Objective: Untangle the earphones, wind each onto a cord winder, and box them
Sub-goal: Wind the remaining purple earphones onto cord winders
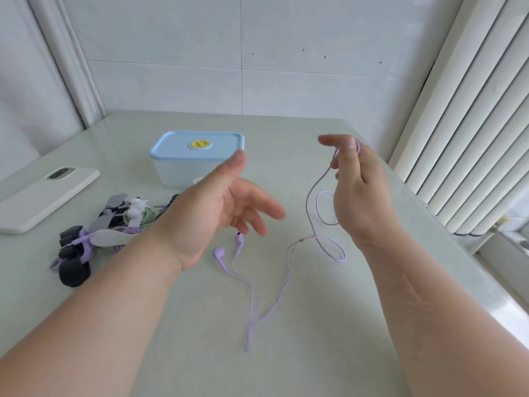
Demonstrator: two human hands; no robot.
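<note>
Earphones (pixel 252 296) in lilac trail over the pale grey table (pixel 186 353), in front of the blue-lidded box (pixel 197 167) and slightly to its right. That box, shut, stands toward the table's far side.

A white phone (pixel 43 196) lies face down, well to the left of the box. No lettering can be made out on its back.

The left hand (pixel 217 207) hovers just in front of the box with its palm turned inward. Its fingers are spread, loose and blurred, and they grasp nothing.

To the right of the box, the right hand (pixel 360 196) is raised off the table. Its thumb and fingers are curled, pinching one end of the lilac cord near the fingertips. From there the cord drops in two loops to the table.

Left of the box and in front of it sits a heap of cord winders (pixel 94 233). The winders are grey and black, with lilac and green cords wrapped on them.

Below the left hand, the two earbuds (pixel 219 253) rest on the table, close together.

On the middle of the box lid sits a yellow knob (pixel 200 144). Its mark is too small to read.
</note>
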